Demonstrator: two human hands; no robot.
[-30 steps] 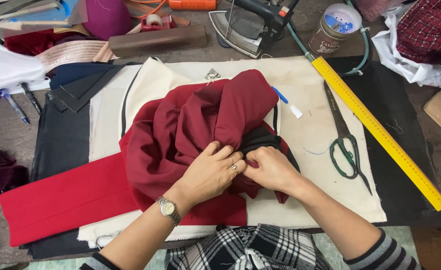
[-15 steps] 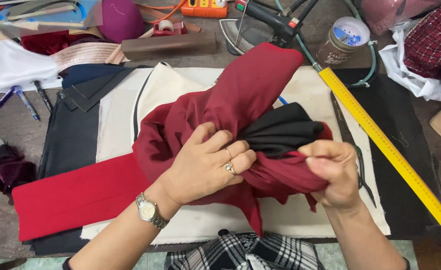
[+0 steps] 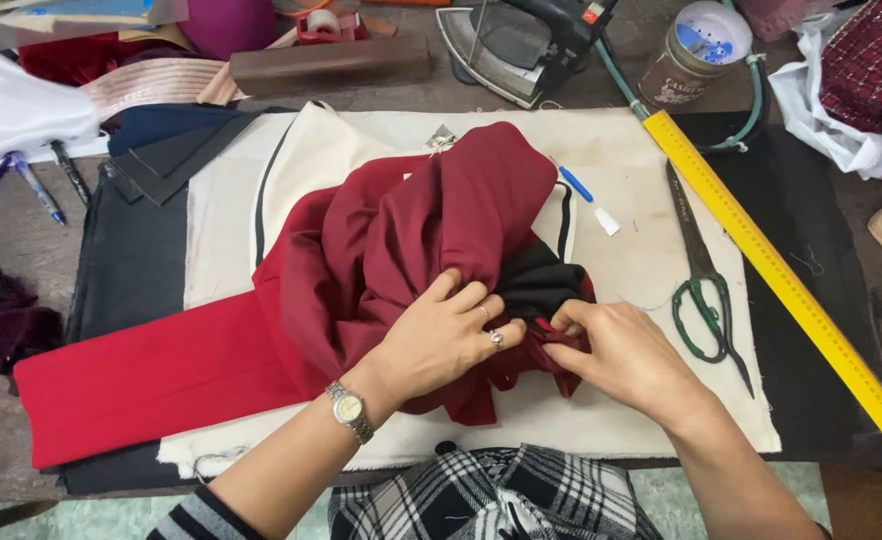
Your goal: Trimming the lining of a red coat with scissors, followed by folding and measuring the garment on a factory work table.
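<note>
A bunched dark red garment (image 3: 411, 230) with a black lining (image 3: 541, 285) lies on a cream cloth (image 3: 651, 250) in the middle of the table. My left hand (image 3: 441, 335), with a ring and a wristwatch, presses on the gathered red fabric and grips a fold. My right hand (image 3: 621, 350) pinches the red fabric edge just below the black lining. The two hands touch at the fingertips. A flat red fabric strip (image 3: 151, 375) extends from the garment to the left.
Green-handled scissors (image 3: 701, 290) and a long yellow ruler (image 3: 771, 265) lie to the right. A blue-and-white marker (image 3: 586, 200) rests near the garment. An iron (image 3: 521, 35), a tin can (image 3: 696, 50), tape, pens (image 3: 36, 185) and fabric scraps line the back and left.
The garment was lifted and turned, exposing the black lining, then lowered again. My right hand came back in from the right to meet my left hand at the fabric edge.
</note>
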